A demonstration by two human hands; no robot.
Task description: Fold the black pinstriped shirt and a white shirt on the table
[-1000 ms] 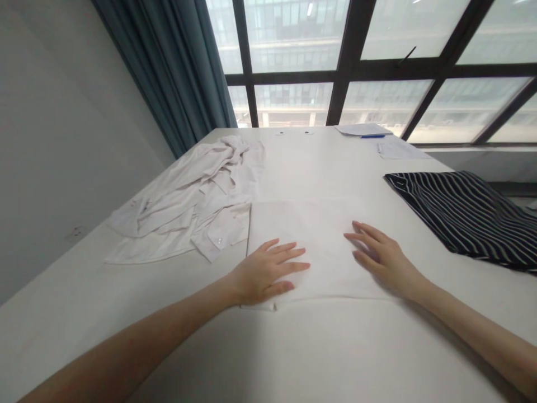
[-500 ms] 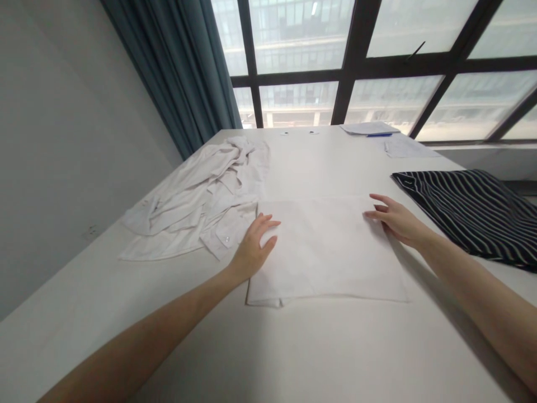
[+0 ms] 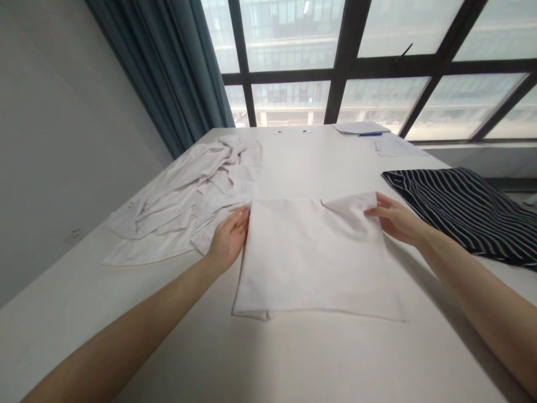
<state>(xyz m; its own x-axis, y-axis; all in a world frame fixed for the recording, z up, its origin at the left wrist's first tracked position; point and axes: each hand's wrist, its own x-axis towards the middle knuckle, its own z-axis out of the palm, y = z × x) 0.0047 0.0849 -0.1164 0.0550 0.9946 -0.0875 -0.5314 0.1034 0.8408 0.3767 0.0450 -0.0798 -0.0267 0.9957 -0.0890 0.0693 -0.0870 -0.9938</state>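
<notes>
A folded white cloth (image 3: 310, 260) forms a rough rectangle on the white table in front of me. My right hand (image 3: 392, 218) pinches its far right corner between thumb and fingers, and that corner is raised with creases running from it. At the far left corner, my left hand (image 3: 230, 235) has its fingers together on the cloth's edge; some fingertips are hidden there. The near edge of the cloth lies on the table, with a small fold showing at the left.
Left of the cloth lies a crumpled white shirt-like garment (image 3: 180, 201). A black striped fabric (image 3: 461, 212) rests at the right. Papers (image 3: 361, 127) and a blue pen (image 3: 370, 134) are at the table's far end, before the windows. A blue curtain (image 3: 168, 73) hangs at the left.
My left hand has gone from lying on the cloth to gripping its left edge. My right hand now lifts the far right corner, and the cloth has come slightly nearer.
</notes>
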